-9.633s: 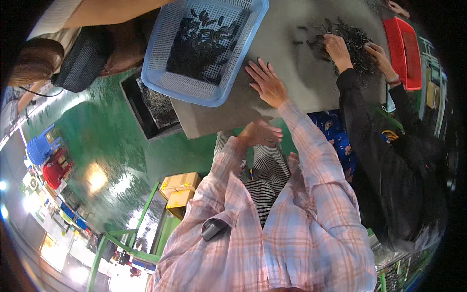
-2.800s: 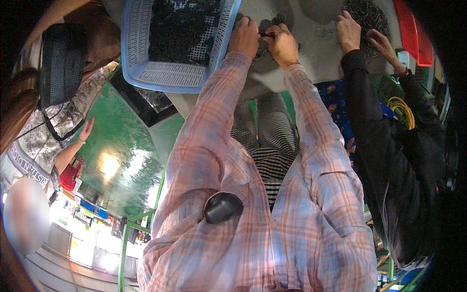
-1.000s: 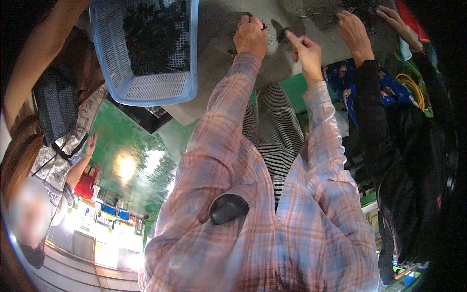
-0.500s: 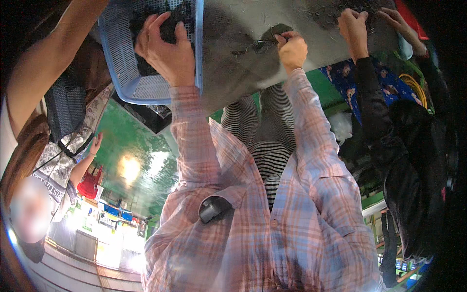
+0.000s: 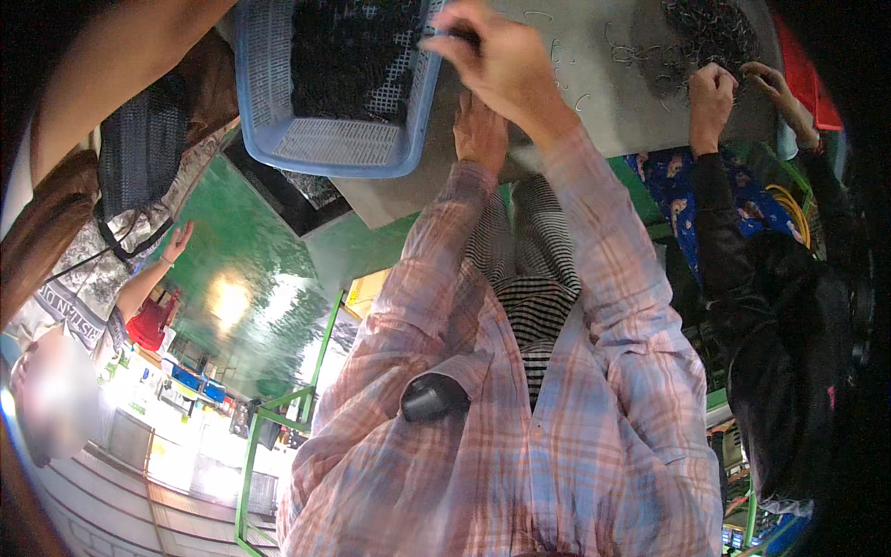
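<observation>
My right hand (image 5: pixel 506 74) reaches across to the right rim of a blue plastic basket (image 5: pixel 419 148). Its thumb and fingers are blurred but apart, with a dark gap between them; whether a small bit is in it does not show. Many thin black pieces (image 5: pixel 348 65) fill much of the basket. Below my right hand, my left hand (image 5: pixel 480 137) lies on the grey tabletop (image 5: pixel 594 116), fingers stretched forward and partly covered by the right. Several small curved wire-like pieces (image 5: pixel 557 56) are scattered on the tabletop beyond my right hand.
At the right, another person's hands (image 5: pixel 713 97) work beside a dark heap of thin pieces (image 5: pixel 710 37). A red tray (image 5: pixel 809 74) stands at the far right edge. Another person's arm (image 5: pixel 111 84) extends in from the left.
My left hand has left the basket and come down on the tabletop. My right hand has swung left from the tabletop to the basket's rim. The view has shifted somewhat.
</observation>
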Motion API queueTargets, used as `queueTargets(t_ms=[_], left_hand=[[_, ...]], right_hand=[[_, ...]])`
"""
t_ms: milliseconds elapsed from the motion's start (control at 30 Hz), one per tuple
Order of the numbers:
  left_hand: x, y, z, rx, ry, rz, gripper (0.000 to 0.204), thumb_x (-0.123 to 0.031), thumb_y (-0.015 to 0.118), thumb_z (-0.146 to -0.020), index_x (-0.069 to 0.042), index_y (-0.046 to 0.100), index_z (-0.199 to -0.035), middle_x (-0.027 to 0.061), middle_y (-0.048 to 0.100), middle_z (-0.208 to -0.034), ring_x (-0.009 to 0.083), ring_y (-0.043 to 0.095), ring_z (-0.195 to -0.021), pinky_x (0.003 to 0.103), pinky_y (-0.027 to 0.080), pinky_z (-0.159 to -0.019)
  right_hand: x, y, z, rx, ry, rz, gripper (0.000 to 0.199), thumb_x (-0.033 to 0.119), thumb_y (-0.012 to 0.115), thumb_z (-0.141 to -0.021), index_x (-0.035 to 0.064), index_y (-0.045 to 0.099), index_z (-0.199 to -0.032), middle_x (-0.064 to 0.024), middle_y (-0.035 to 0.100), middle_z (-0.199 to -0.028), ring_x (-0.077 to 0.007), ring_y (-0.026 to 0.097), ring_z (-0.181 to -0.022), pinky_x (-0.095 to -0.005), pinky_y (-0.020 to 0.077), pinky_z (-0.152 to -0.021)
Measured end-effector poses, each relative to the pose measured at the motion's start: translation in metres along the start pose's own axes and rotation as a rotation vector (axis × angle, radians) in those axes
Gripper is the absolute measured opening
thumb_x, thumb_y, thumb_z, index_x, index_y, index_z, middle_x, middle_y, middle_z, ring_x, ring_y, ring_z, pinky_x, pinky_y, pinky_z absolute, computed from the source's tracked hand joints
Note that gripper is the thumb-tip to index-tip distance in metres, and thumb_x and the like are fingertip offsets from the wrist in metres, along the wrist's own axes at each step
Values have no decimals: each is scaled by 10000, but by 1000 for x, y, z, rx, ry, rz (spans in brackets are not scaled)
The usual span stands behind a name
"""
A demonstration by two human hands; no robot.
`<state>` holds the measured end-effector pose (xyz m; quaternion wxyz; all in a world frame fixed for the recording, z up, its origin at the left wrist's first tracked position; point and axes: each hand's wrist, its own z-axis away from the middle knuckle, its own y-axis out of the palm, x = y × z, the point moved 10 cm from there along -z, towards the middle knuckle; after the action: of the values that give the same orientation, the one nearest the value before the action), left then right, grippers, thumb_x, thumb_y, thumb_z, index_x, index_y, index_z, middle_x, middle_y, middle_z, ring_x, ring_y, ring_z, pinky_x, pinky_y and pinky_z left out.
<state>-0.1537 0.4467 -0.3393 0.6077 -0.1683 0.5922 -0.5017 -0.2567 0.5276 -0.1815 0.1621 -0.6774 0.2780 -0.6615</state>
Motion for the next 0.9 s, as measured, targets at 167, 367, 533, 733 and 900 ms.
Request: queueTargets(t_ms=[167, 367, 533, 733, 900], left_hand=[[-15, -11, -4, 77, 84, -45, 214, -136, 577, -818, -52, 582, -1015, 121, 587, -1015, 340, 541, -993, 429, 480, -804], [17, -27, 4, 125, -237, 240, 120, -151, 624, -809, -119, 661, -919, 48, 672, -959, 321, 611, -914, 403, 495, -798], [7, -70, -2, -246, -31, 515, 171, -158, 676, -808, -134, 708, -974, 66, 693, -973, 232, 649, -905, 317, 492, -842], [21, -27, -24, -1, -524, 967, 147, -151, 684, -805, -96, 728, -935, 68, 679, -1032, 160, 621, -974, 277, 485, -838], [7, -50, -48, -161, -100, 255, 237, -199, 674, -843, -25, 684, -1004, 46, 661, -989, 141, 629, -869, 247, 512, -703]], right_hand=[[-2, -21, -5, -61, -45, 183, 254, 247, 668, -838, 63, 616, -1005, -88, 636, -784, -215, 625, -686, -318, 492, -620], [-159, 1, 90, 364, 329, 239, 174, 142, 579, -814, 93, 672, -954, -130, 674, -896, -320, 646, -847, -394, 512, -726], [-172, -45, 88, 19, 392, 36, 201, 64, 539, -788, 80, 675, -935, -127, 672, -906, -308, 648, -821, -394, 506, -750], [-172, -8, 92, 262, 393, 139, 222, 48, 589, -777, 109, 648, -982, -90, 653, -955, -275, 627, -899, -379, 502, -779], [-140, 23, 82, 356, 118, 396, 302, 162, 659, -781, 156, 576, -1072, -37, 552, -1119, -287, 575, -994, -393, 483, -804]])
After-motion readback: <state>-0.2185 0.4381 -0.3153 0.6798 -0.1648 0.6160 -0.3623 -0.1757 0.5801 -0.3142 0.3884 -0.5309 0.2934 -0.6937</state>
